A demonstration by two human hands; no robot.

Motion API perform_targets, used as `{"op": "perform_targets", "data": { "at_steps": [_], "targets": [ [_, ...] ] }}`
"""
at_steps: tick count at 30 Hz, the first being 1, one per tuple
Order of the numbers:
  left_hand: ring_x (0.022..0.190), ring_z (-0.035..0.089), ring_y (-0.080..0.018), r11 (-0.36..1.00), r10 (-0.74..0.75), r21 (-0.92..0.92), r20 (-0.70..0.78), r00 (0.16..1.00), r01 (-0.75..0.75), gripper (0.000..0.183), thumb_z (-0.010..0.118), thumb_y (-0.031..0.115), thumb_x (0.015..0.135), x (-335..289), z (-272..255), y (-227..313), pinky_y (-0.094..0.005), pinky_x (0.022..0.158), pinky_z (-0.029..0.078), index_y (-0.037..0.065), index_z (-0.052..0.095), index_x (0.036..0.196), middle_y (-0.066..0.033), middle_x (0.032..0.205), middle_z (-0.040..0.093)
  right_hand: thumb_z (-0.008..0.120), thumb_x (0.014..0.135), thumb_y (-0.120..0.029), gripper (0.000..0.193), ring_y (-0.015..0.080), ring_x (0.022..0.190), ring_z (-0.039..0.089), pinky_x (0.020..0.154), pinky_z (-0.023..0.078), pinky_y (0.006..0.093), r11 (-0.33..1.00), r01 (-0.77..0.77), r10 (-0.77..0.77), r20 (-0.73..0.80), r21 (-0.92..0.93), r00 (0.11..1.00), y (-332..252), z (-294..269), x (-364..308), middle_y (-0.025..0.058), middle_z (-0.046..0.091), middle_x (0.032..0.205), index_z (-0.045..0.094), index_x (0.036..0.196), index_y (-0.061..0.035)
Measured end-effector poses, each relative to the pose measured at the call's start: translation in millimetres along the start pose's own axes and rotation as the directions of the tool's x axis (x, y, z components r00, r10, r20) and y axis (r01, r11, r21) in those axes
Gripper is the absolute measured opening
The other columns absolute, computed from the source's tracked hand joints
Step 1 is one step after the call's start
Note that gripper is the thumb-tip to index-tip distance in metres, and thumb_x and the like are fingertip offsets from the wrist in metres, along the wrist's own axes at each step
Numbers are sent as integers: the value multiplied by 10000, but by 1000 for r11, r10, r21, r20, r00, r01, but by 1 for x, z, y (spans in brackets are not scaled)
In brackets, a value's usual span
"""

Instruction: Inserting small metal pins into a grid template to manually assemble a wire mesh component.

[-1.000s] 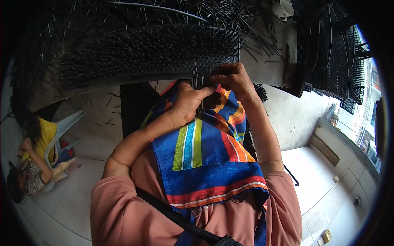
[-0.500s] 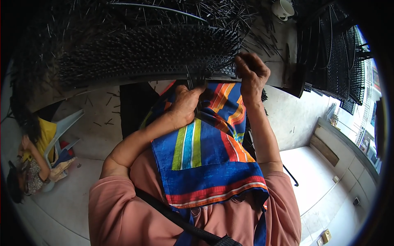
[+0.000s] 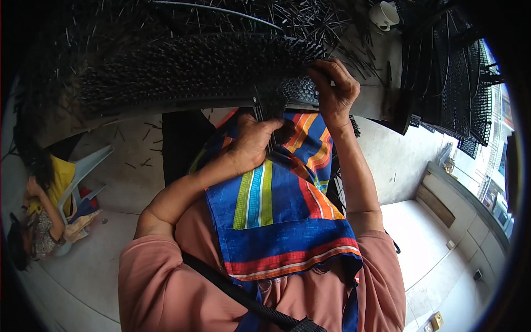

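Observation:
A long black perforated panel (image 3: 193, 69) lies across the table in front of me, its holes densely filled with short dark strips standing up. Toward its right end, some holes (image 3: 298, 89) show bare. My left hand (image 3: 250, 143) is closed around a bundle of thin black strips (image 3: 258, 109) just below the panel's near edge. Over the panel's right end, my right hand (image 3: 338, 91) is pinched, thumb against fingers. Whatever sits between those fingertips is too dark and small to make out.
Loose black strips (image 3: 326, 25) are heaped behind the panel, near a white cup (image 3: 384, 15). Black mesh panels (image 3: 448, 72) stand at the right. A striped cloth (image 3: 282, 193) covers my lap. On the left, another person (image 3: 44, 221) sits beside a grey chair (image 3: 83, 174).
My right hand has moved slightly left and farther out, over the panel's right end. The left hand keeps its grip on the strips, almost in the same place.

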State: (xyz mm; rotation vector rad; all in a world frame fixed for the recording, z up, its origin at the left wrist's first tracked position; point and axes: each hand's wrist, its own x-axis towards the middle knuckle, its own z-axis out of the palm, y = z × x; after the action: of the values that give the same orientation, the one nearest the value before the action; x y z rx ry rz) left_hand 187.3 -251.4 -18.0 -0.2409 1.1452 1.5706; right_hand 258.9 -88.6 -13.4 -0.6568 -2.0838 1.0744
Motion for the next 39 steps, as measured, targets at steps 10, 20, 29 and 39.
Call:
{"op": "perform_targets", "data": {
  "at_steps": [10,20,29,39],
  "targets": [
    [643,667,-217,999,-32,16,-46,998,33,117,564,-79,768,6,-3,-3,-326,580,561,-28,621,856,-126,774,661,723,697,14,154,162,591,579,553,455,255,979,-1,15,69,-203,998,7,9,-5,76,596,714,684,841,-25],
    [671,663,-207,982,-143,-131,-31,989,138,136,597,-57,783,9,-6,-5,-335,597,565,13,621,897,-104,795,656,726,697,13,133,168,599,582,555,450,266,953,115,-90,99,-282,991,-2,9,-1,73,578,694,686,817,-27],
    [718,666,-208,973,-191,-127,24,981,192,163,606,-61,785,12,-10,-6,-337,619,568,17,620,927,-92,857,654,718,714,-84,138,247,618,607,539,471,318,843,313,-201,284,-437,938,-2,8,4,60,588,709,686,848,-83],
    [809,667,-186,986,-75,-141,130,989,93,232,594,-99,791,7,-3,-2,-296,732,561,3,634,995,-90,933,666,736,687,-117,199,143,673,641,654,506,295,795,-605,570,386,-36,726,-10,-2,-32,119,689,744,710,828,22]
  ]
}}
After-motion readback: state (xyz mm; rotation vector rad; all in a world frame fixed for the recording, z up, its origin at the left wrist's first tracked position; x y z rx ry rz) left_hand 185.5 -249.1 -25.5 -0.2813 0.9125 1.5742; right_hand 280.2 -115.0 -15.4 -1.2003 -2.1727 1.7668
